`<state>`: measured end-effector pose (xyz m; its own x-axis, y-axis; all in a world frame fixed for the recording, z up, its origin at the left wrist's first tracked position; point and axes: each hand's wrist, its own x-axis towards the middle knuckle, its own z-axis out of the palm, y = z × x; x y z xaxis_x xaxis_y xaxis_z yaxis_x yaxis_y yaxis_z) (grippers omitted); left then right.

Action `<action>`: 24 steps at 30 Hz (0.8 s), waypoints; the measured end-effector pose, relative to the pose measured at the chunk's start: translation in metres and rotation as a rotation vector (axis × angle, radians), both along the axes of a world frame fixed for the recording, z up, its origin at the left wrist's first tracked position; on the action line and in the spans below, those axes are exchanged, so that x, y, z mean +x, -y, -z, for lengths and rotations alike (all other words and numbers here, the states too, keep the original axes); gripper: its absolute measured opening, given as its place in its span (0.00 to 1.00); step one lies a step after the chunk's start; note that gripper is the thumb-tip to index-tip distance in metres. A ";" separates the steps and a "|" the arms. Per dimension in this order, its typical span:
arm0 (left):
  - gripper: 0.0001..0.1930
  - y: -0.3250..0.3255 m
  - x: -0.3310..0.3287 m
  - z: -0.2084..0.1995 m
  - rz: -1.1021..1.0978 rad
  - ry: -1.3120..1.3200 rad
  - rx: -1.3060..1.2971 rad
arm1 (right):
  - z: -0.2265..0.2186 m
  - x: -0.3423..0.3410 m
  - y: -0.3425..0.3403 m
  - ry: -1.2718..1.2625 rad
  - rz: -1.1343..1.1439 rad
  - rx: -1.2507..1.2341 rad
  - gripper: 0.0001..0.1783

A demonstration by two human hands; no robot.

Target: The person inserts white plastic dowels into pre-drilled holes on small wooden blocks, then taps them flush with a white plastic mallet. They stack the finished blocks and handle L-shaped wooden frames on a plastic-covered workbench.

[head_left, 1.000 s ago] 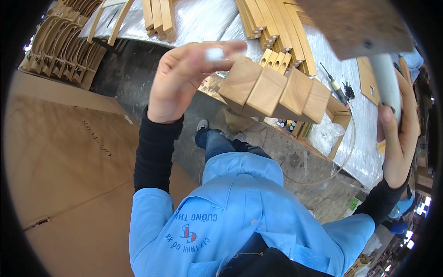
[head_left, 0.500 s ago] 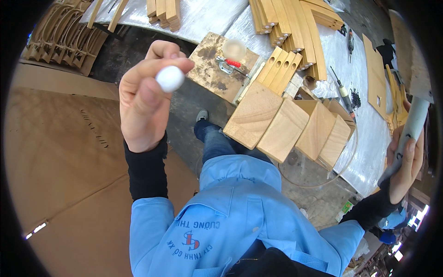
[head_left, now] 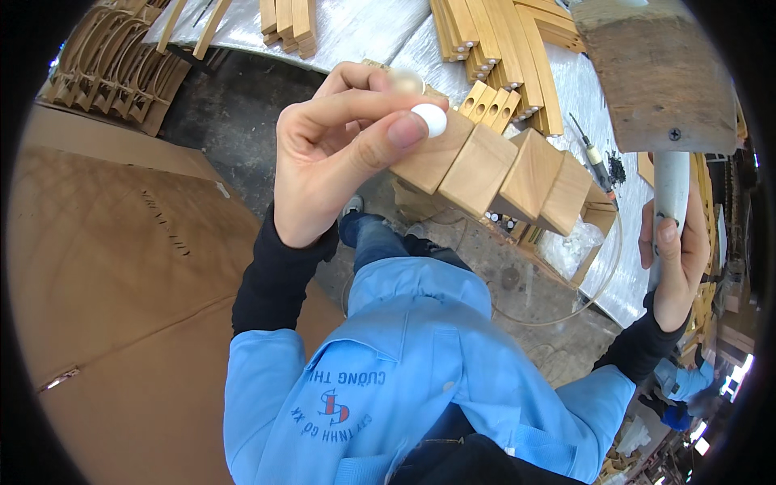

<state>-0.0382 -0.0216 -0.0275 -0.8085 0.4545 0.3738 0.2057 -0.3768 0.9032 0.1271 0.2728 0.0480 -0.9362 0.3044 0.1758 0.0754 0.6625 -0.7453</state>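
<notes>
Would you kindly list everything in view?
table: one, silvery, top
round piece: one, white, in left hand
mallet: one, brown head, in right hand
wooden blocks: four, tan, by left hand
curved parts: several, tan, on table
tool: one, pale, on table
box: one, brown, by table
plastic bag: one, clear, in box
cardboard: count unclear, brown, left
frames: many, tan, upper left
coworker: one, blue, lower right
shirt: one, blue, lower centre
hands: two, black-cuffed, upper centre, right

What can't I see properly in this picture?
All in the head view:
- White disc: partly covered by the left hand.
- Pale round spot: too blurred to name.
- Mallet: its head runs out at the top edge.
- Box: partly hidden by wooden blocks.
- Plastic bag: too small and cloudy to tell what's inside.
</notes>
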 end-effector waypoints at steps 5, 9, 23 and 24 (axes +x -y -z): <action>0.13 0.001 0.002 -0.001 -0.014 -0.043 -0.029 | -0.005 0.001 0.008 0.031 -0.051 -0.045 0.32; 0.12 0.001 0.003 -0.002 -0.004 -0.058 -0.019 | -0.002 0.001 0.012 0.025 -0.043 -0.093 0.29; 0.11 0.003 0.004 -0.005 0.005 -0.095 -0.030 | -0.026 0.002 0.027 0.030 -0.166 0.175 0.27; 0.11 0.004 0.004 -0.005 0.008 -0.083 -0.025 | -0.035 0.000 0.029 0.047 -0.198 0.234 0.28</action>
<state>-0.0343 -0.0252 -0.0222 -0.7718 0.4704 0.4278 0.2772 -0.3565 0.8922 0.1270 0.2438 0.0830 -0.9820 0.0713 0.1747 -0.0417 0.8208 -0.5697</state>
